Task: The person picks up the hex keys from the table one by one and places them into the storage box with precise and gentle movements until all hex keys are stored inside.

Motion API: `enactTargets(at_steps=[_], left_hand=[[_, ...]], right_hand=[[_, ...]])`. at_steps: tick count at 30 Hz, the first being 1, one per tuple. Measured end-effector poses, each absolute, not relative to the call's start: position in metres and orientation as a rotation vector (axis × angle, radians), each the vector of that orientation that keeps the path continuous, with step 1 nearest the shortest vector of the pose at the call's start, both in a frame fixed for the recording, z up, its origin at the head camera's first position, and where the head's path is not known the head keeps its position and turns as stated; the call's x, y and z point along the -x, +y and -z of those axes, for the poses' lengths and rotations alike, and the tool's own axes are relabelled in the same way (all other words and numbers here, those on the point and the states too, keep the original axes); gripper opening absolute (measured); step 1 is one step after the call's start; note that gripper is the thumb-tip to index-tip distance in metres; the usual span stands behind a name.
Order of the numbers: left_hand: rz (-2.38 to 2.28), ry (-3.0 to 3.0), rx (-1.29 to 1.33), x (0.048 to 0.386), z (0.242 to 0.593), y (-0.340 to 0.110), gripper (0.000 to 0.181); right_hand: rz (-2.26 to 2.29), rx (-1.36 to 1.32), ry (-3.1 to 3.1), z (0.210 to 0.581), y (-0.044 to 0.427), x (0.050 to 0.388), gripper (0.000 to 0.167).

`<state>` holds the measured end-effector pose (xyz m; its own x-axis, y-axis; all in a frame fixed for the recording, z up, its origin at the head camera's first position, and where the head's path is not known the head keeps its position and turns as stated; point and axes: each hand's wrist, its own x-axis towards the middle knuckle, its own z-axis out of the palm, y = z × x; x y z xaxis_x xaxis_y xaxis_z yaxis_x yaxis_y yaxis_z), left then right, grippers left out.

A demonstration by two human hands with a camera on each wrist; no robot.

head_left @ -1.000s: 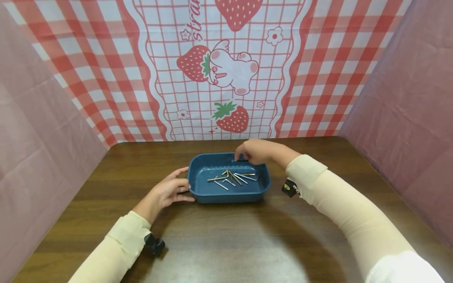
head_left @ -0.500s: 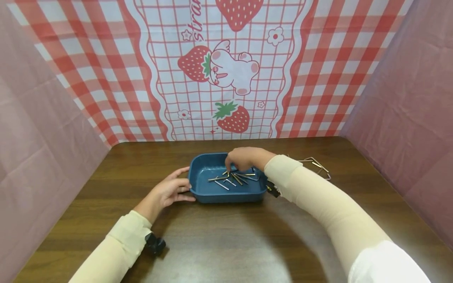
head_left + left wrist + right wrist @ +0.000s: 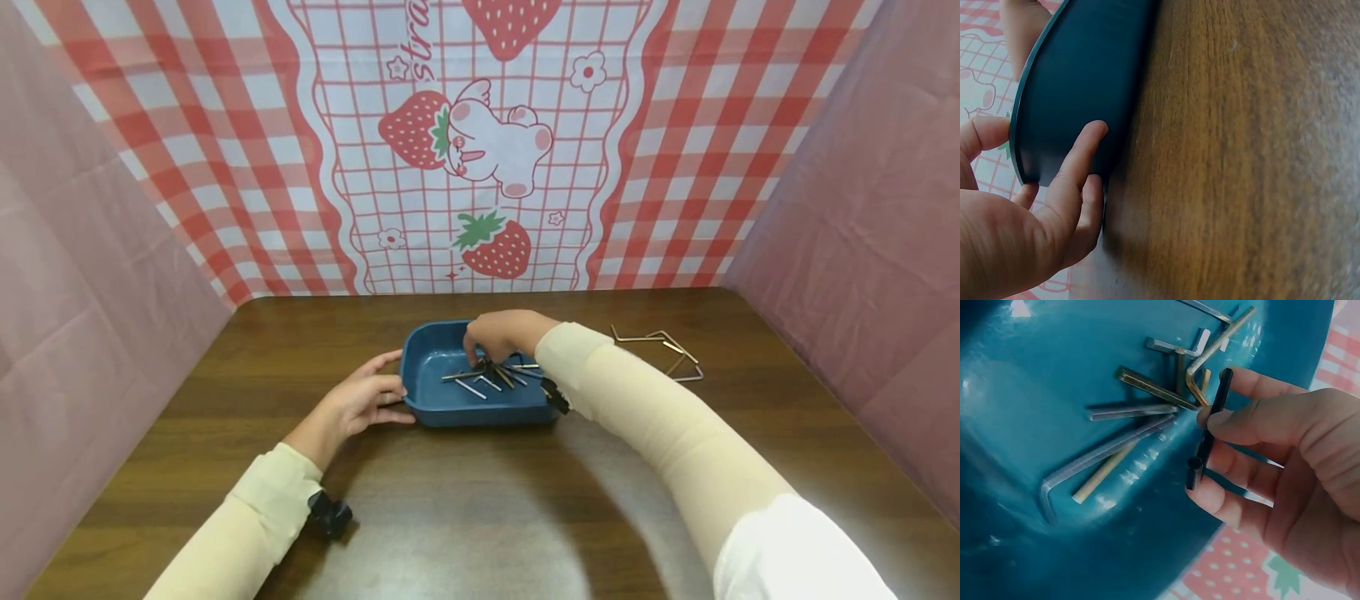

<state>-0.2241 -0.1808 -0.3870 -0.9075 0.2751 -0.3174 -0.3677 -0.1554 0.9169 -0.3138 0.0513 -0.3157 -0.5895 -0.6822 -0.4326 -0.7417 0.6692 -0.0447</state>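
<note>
A blue tray (image 3: 442, 417) stands on the table with several silver and gold hex keys (image 3: 471, 388) lying loose in it. My left hand (image 3: 367, 400) touches the tray's left end from outside, its fingers spread along the wall and rim. Above the tray's floor, my right hand (image 3: 1285, 444) pinches a black hex key (image 3: 1215, 422) between thumb and fingers. In the right wrist view, gold and silver keys (image 3: 1110, 447) lie just beside those fingertips. From the head view, the right hand (image 3: 498, 333) covers part of the pile.
More hex keys (image 3: 678, 346) lie on the brown wooden table (image 3: 465, 517) right of the tray, beyond my right forearm. A strawberry-patterned cloth (image 3: 487, 167) hangs at the back, with pink cloth (image 3: 847, 275) at the sides.
My right hand has moved left and down, from the tray's back right to above the hex keys in its middle. Hex keys on the right of the table have come into view. The left hand stays put.
</note>
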Motion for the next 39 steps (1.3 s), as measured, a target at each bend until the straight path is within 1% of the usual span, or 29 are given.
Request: enactTargets(at_steps=[6,13,19,22,26,29,35,39], left_hand=[[-2.107,1.709,0.102,0.225,0.386,-0.180,0.081],[-2.108,1.707,0.094,0.225,0.385,-0.180,0.081],[-2.110,1.703,0.095,0.225,0.385,-0.180,0.081],[-2.111,1.702,0.093,0.225,0.386,-0.181,0.081],[-2.113,1.702,0.099,0.224,0.387,-0.181,0.081],[-2.113,1.702,0.108,0.223,0.387,-0.181,0.081],[-2.120,1.703,0.079,0.224,0.388,-0.182,0.081],[-2.120,1.700,0.078,0.225,0.388,-0.181,0.081]], right_hand=[[-0.169,1.062,2.504,0.309,0.051,0.318,0.047],[-0.151,0.985,2.504,0.310,0.052,0.322,0.051],[-0.166,0.946,2.518,0.310,0.052,0.322,0.048],[-0.161,0.938,2.521,0.309,0.053,0.322,0.050],[-0.117,0.899,2.522,0.306,0.057,0.322,0.050],[-0.010,0.888,2.522,0.301,0.063,0.323,0.047],[0.186,0.953,2.505,0.288,0.075,0.321,0.042],[0.229,1.089,2.505,0.282,0.082,0.317,0.037]])
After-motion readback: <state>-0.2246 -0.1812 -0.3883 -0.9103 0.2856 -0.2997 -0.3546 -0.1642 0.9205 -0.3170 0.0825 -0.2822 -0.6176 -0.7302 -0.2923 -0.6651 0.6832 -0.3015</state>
